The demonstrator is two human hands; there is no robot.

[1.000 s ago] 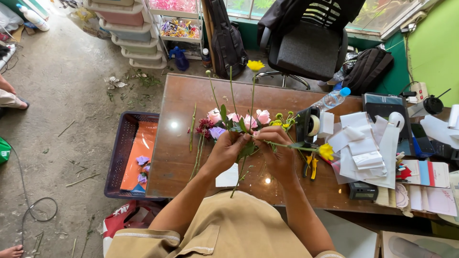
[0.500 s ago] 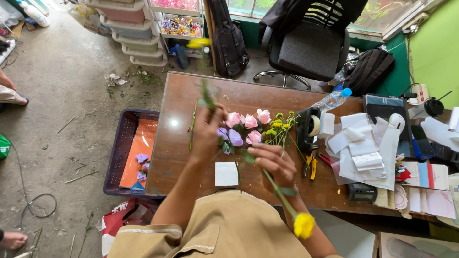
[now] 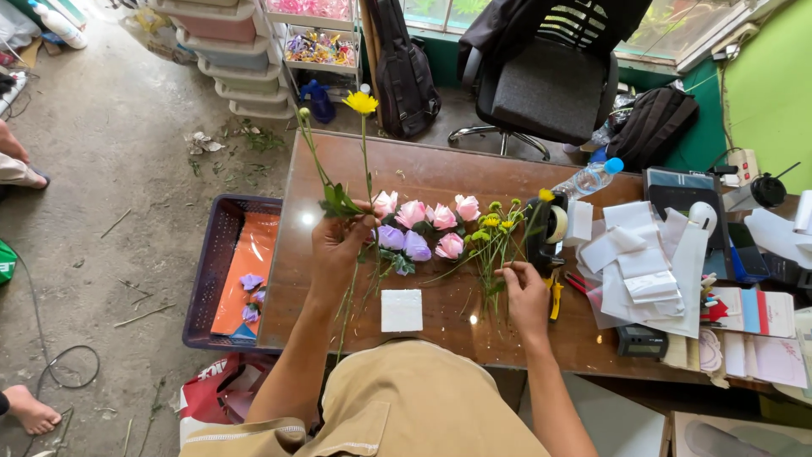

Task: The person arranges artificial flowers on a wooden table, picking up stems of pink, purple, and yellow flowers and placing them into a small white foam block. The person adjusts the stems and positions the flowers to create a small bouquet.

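Observation:
My left hand point(image 3: 337, 245) grips two green stems upright over the brown table point(image 3: 440, 173): a yellow flower point(image 3: 361, 102) on a long stem and a leafy stem with a small bud point(image 3: 304, 112). My right hand point(image 3: 524, 292) rests on the stems of a bunch of small yellow flowers point(image 3: 495, 228) lying on the table. Between my hands lie several pink roses point(image 3: 427, 214) and purple roses point(image 3: 404, 243). A small white block point(image 3: 401, 310) lies near the front edge.
A tape dispenser point(image 3: 548, 224), yellow-handled pliers point(image 3: 556, 294), a water bottle point(image 3: 588, 178) and a pile of white papers point(image 3: 643, 258) crowd the right side. A purple crate point(image 3: 211, 271) with an orange sheet stands left of the table. A black office chair point(image 3: 550, 76) stands behind.
My left hand lifted the stems upright, with the yellow flower now among them. My right hand came up from below the table edge and settled on the yellow bunch.

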